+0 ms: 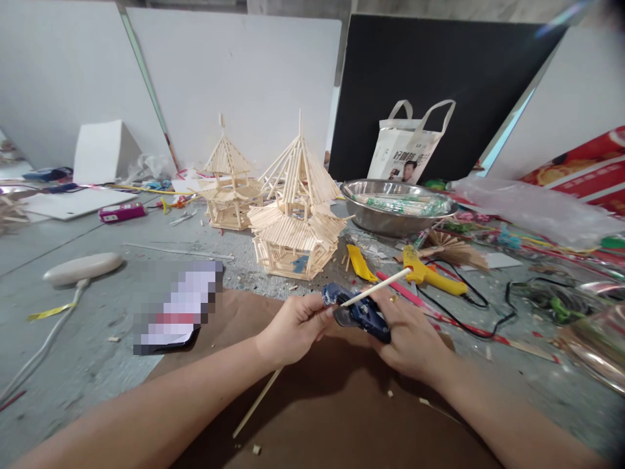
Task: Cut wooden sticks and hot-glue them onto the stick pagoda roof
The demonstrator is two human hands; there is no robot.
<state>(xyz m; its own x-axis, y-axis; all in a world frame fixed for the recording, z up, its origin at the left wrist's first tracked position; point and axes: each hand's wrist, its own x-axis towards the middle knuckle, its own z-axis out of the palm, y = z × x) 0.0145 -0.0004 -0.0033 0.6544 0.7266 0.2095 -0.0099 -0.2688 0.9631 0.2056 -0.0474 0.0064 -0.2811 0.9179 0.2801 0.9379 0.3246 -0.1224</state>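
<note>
The left forearm (161,404) and right forearm (502,423) reach in from the near edge, converging at centre. The left hand (293,329) pinches with curled fingers; the right hand (410,335), palm down, is clenched beside it.

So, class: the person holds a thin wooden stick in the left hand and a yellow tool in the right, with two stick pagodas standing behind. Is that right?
Not quite. The head view shows the right hand gripping a dark blue tool, not a yellow one; the yellow tool lies apart, beyond it. The rest holds: the left hand holds the thin wooden stick, and the nearer pagoda and farther pagoda stand behind.
</note>
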